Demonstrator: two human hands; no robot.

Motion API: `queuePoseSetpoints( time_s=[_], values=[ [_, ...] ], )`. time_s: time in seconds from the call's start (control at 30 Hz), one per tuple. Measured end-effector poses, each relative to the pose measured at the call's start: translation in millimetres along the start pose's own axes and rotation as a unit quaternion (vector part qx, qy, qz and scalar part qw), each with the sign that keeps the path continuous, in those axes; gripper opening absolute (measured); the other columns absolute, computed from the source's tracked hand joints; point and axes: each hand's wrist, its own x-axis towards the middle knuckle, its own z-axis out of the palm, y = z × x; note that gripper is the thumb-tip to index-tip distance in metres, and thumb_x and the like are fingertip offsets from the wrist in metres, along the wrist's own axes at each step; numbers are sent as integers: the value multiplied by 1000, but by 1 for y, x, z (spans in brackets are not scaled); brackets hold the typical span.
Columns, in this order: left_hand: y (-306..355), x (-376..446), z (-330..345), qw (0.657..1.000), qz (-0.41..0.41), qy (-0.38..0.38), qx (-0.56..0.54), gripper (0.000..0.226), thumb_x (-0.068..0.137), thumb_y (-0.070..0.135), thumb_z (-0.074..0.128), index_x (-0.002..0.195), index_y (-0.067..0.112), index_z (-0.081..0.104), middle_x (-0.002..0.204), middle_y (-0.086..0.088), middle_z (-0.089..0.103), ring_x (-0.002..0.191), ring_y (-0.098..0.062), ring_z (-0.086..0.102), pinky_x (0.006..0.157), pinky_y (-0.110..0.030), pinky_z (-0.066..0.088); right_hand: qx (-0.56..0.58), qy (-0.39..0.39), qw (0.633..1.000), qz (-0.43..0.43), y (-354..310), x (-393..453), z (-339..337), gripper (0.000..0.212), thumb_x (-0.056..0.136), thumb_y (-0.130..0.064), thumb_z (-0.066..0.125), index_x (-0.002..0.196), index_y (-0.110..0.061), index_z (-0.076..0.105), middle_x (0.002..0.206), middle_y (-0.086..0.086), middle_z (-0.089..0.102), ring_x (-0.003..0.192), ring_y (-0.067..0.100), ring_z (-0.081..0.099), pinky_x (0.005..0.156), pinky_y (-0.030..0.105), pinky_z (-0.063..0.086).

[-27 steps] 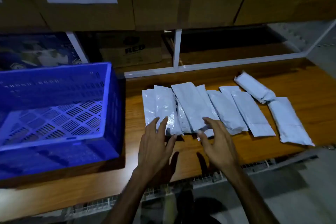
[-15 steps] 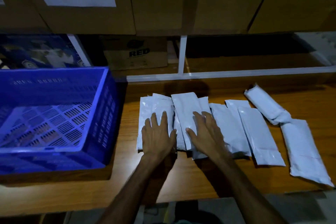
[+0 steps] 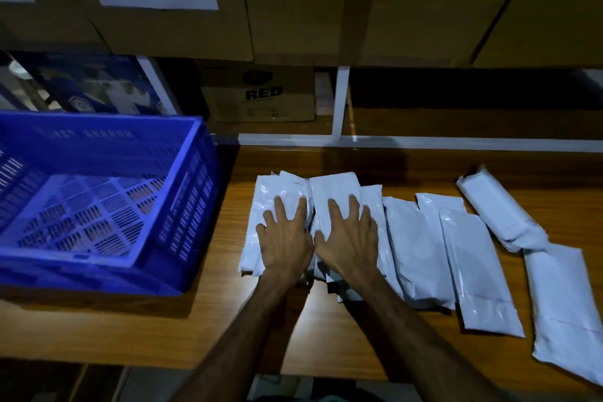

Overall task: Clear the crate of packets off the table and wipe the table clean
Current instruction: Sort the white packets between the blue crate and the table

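Observation:
Several white packets (image 3: 421,248) lie in a row on the wooden table (image 3: 408,170), some overlapping. My left hand (image 3: 285,235) rests flat with spread fingers on the leftmost packets (image 3: 270,192). Beside it, my right hand (image 3: 349,235) lies flat on the neighbouring overlapped packets (image 3: 332,188). The thumbs of both hands nearly meet. An empty blue plastic crate (image 3: 195,206) with a slotted floor stands on the table to the left of the packets.
A white metal rail (image 3: 424,142) and post (image 3: 339,101) run behind the table. Cardboard boxes fill the shelf above, and a box marked RED (image 3: 261,95) stands behind the rail. The table's near edge crosses the bottom of the view.
Both hands have moved forward from the table's front onto the left packets and now lie flat on them, closer together. The view has shifted nearer to the table.

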Motion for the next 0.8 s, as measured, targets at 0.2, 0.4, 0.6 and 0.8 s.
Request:
queuePoseSetpoints(
  time_s=[0.2,0.4,0.6,0.8],
  values=[
    [-2,-1,-3,1000,-6,14,-19,68,102,44,51,163,37,21,172,-17,18,147,-43,34,111,-59,39,13,58,998,-19,4,1,3,62,91,-55,59,147,-26,54,157,14,47,131,37,55,102,51,49],
    [-10,-8,-10,998,-11,27,-54,66,104,47,52,162,42,22,174,-13,13,151,-41,28,112,-62,38,50,95,994,-27,13,-3,-8,61,89,-56,51,142,-26,61,151,12,54,121,35,62,89,47,57],
    [-22,-26,-36,991,-12,66,-114,68,104,38,54,165,43,22,175,-12,8,156,-39,20,115,-62,40,117,134,984,-10,13,-21,-25,64,90,-60,47,146,-28,57,155,8,50,129,31,57,94,44,56],
    [-35,-56,-86,981,-2,152,-124,73,102,29,57,164,42,23,173,-11,15,149,-35,28,110,-53,42,184,156,970,-27,-6,-36,-49,58,95,-53,58,148,-28,54,156,6,47,132,30,54,93,46,56]
  ],
)
